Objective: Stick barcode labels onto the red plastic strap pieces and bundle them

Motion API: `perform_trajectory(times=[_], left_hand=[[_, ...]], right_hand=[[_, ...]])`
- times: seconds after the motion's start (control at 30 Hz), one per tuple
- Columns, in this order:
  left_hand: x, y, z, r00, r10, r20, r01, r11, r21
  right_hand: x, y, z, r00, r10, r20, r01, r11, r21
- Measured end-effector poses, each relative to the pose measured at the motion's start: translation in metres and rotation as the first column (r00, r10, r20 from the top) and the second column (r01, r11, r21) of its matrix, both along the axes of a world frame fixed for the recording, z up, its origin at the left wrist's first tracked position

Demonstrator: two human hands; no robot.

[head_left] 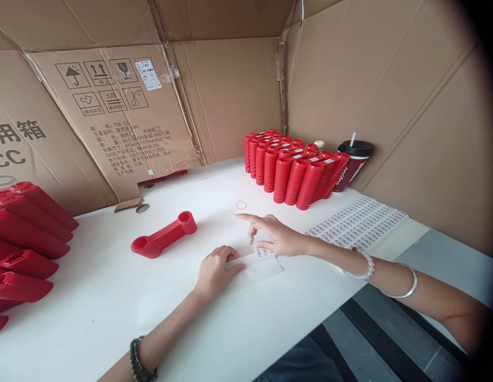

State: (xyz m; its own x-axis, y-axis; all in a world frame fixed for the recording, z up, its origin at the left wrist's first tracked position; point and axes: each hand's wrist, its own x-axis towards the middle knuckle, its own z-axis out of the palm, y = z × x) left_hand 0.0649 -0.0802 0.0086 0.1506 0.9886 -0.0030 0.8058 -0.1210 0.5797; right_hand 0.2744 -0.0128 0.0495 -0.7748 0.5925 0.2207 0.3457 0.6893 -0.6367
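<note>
Clear bag (250,273) lay flat at lower centre, pressed under left hand (218,270), fingers together; right hand (276,236) was beside it, fingers spread. Labelled red cup stacks (296,178) stood upper right; one unlabelled stack (164,234) lay at centre.

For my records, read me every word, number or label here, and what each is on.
"用箱" on the left carton flap
"700 CC" on the printed carton panel
"5层" in that panel's icon box
Too small to read: label sheet, white sticker
Too blurred: drink cup's lettering
</note>
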Motion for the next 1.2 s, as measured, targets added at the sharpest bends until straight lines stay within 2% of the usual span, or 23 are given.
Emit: perform_trajectory(times=[0.1,0.2,0.3,0.4,0.5,0.6,0.67,0.73,0.77,0.83,0.93,1.03,1.2], left_hand=[[0.000,0.000,0.001,1.000,0.006,-0.012,-0.006,1.000,-0.001],[0.000,0.000,0.000,1.000,0.002,-0.023,-0.002,1.000,0.000],[-0.001,0.000,-0.003,0.999,0.002,-0.040,-0.002,1.000,0.008],[0.000,-0.002,-0.006,0.997,0.001,-0.081,0.003,0.999,0.046],[0.001,-0.004,0.001,0.991,0.020,-0.136,0.008,0.980,0.198],[-0.008,-0.001,0.025,0.981,0.153,-0.117,-0.098,0.920,0.380],[-0.026,0.004,0.047,0.948,0.285,-0.140,-0.190,0.861,0.472],[-0.054,0.009,0.069,0.883,0.397,-0.252,-0.213,0.815,0.539],[-0.070,0.011,0.077,0.855,0.390,-0.341,-0.168,0.831,0.531],[-0.101,0.015,0.089,0.810,0.326,-0.487,-0.106,0.898,0.427],[-0.133,0.019,0.095,0.782,0.312,-0.540,-0.209,0.947,0.244],[-0.144,0.023,0.094,0.777,0.319,-0.542,-0.290,0.947,0.140],[-0.153,0.031,0.089,0.811,0.327,-0.485,-0.295,0.945,0.144]], right_hand=[[0.001,0.003,-0.010,0.998,0.040,0.049,-0.037,0.998,-0.055],[-0.002,0.002,-0.019,0.998,0.048,0.032,-0.043,0.989,-0.140],[-0.003,-0.001,-0.012,0.995,0.058,-0.079,-0.074,0.973,-0.218],[-0.007,0.002,0.019,0.951,0.026,-0.309,-0.104,0.965,-0.239],[-0.025,0.013,0.064,0.840,-0.059,-0.540,-0.050,0.981,-0.185],[-0.054,0.023,0.099,0.747,-0.126,-0.652,-0.003,0.981,-0.193],[-0.075,0.027,0.109,0.718,-0.174,-0.674,-0.008,0.966,-0.258],[-0.092,0.030,0.112,0.713,-0.248,-0.655,-0.006,0.933,-0.360],[-0.098,0.031,0.112,0.712,-0.290,-0.640,0.001,0.911,-0.412],[-0.106,0.034,0.110,0.695,-0.357,-0.624,0.015,0.875,-0.485],[-0.108,0.040,0.108,0.657,-0.397,-0.641,0.012,0.855,-0.518],[-0.104,0.044,0.107,0.649,-0.408,-0.642,0.017,0.852,-0.523],[-0.099,0.048,0.105,0.641,-0.425,-0.640,0.046,0.852,-0.521]])
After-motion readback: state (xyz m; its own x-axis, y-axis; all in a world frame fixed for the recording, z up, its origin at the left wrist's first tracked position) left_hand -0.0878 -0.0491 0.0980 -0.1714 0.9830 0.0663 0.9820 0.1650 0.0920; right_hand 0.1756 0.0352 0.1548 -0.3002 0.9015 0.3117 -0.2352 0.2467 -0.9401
